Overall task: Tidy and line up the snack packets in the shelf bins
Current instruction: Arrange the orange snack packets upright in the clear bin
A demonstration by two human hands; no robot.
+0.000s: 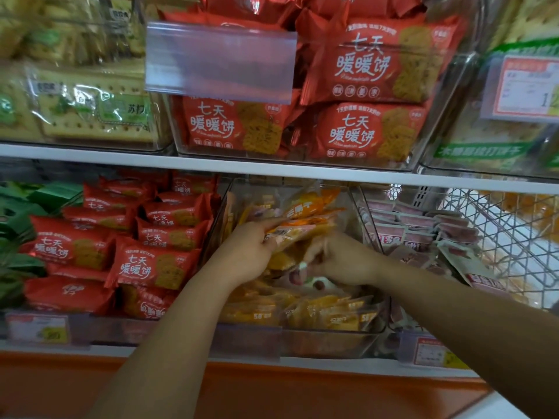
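The thumb and fingers (272, 237) of the left hand (251, 252) are closed narrowly on a fanned sheaf of flat orange and yellow plastic snack packets (305, 222), held just above the heap. The fingers (316, 255) of the right hand (344, 261) are curled close together among the loose packets just below that sheaf, but blur hides whether they pinch one or only touch, so I cannot tell. Both hands work inside the clear plastic middle bin (332, 343) on the lower shelf, where the orange packets lie jumbled toward the back while those along the front wall stand in a rough row. By that, the task looks partway through in this bin: a front row is formed, and the held sheaf and the muddle beneath it are left to square and set down. To the left, the red biscuit packets (151, 264) lie overlapped and tilted, so that bin probably needs lining up too; to the right, the dusky pink pouches (423, 231) sit in fairly even rows at the back, with a few slumped in front. Beyond them stands a white wire basket (499, 237), and above runs the white shelf edge (272, 169)
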